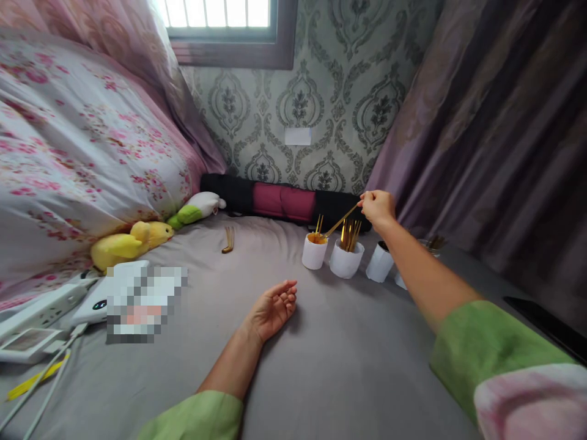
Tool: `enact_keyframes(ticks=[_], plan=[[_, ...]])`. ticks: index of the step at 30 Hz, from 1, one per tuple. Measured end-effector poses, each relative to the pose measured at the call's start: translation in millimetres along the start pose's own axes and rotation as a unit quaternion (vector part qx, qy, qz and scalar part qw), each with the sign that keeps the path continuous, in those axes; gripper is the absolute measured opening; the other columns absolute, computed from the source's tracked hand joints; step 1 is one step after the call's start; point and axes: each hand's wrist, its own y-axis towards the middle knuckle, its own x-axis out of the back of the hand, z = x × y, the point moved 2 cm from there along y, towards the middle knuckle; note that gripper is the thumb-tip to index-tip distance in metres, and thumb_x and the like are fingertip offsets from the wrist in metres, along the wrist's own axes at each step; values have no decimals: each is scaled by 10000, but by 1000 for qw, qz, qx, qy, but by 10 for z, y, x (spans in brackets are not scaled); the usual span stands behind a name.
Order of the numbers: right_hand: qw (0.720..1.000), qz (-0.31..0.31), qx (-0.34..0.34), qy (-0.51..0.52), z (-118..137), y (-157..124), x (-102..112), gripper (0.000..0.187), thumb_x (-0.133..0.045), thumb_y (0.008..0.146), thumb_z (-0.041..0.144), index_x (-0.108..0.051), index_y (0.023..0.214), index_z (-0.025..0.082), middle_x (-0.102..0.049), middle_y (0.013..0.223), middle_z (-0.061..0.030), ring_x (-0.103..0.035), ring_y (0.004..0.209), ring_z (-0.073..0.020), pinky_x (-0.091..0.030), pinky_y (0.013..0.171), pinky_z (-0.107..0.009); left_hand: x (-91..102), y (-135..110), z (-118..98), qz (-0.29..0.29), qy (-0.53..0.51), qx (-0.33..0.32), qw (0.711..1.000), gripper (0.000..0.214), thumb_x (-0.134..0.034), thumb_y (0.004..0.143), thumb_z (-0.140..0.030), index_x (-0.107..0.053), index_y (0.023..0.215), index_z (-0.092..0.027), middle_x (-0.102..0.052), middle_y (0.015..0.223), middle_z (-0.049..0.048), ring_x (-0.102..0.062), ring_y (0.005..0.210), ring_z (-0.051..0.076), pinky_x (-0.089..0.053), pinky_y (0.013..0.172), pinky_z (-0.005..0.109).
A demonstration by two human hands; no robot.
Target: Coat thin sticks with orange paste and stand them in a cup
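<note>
My right hand (pixel 378 209) pinches one end of a long, thin gold utensil (pixel 343 221). Its lower end reaches the mouth of a white cup (pixel 315 253) with an orange inside and a few gold handles standing in it; which kind of utensil it is, I cannot tell. Beside that cup stands a wider white cup (pixel 347 263) holding several upright gold utensils (pixel 351 235). My left hand (pixel 274 310) rests on the grey sheet, palm turned up, fingers loosely curled and nothing in them. A few gold spoons (pixel 228 240) lie together farther left.
Another white cup (pixel 380 263) and a partly hidden one stand beneath my right forearm. At left lie plush toys (pixel 132 241), a power strip (pixel 50 305), a white power bank (pixel 110 293) and cables. A black-and-maroon roll (pixel 284 200) lies along the wall.
</note>
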Motion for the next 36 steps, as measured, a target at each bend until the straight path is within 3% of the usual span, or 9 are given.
enact_keyframes(ticks=[5, 16, 24, 36], plan=[[999, 38, 33, -12, 78, -47, -111, 243, -414, 829, 247, -634, 763, 167, -677, 675, -47, -630, 657, -154, -469, 680, -267, 5, 5, -6, 3, -4, -3, 1000, 118, -532, 803, -135, -566, 899, -75, -561, 715, 36, -504, 526, 52, -409, 452, 153], [989, 122, 76, -30, 156, -189, -313, 236, -411, 815, 220, -637, 767, 173, -675, 674, -31, -624, 657, -142, -452, 668, -240, -12, -1, -7, -6, -6, -4, 1000, 109, -522, 808, -136, -562, 891, -78, -560, 712, 39, -509, 520, 55, -406, 443, 156], [978, 194, 72, -22, 89, -287, -455, 243, -407, 817, 216, -644, 805, 163, -675, 678, -20, -605, 615, -110, -430, 613, -196, -11, -3, -8, -8, -8, -1, 1000, 95, -505, 815, -129, -563, 874, -82, -563, 707, 41, -511, 519, 54, -410, 446, 155], [968, 240, 68, -27, 90, -385, -573, 249, -397, 835, 195, -642, 821, 153, -674, 687, -19, -586, 580, -87, -411, 605, -173, 0, 5, -3, -5, -9, -1, 1000, 89, -537, 794, -127, -571, 867, -89, -569, 704, 38, -517, 524, 54, -410, 452, 159]])
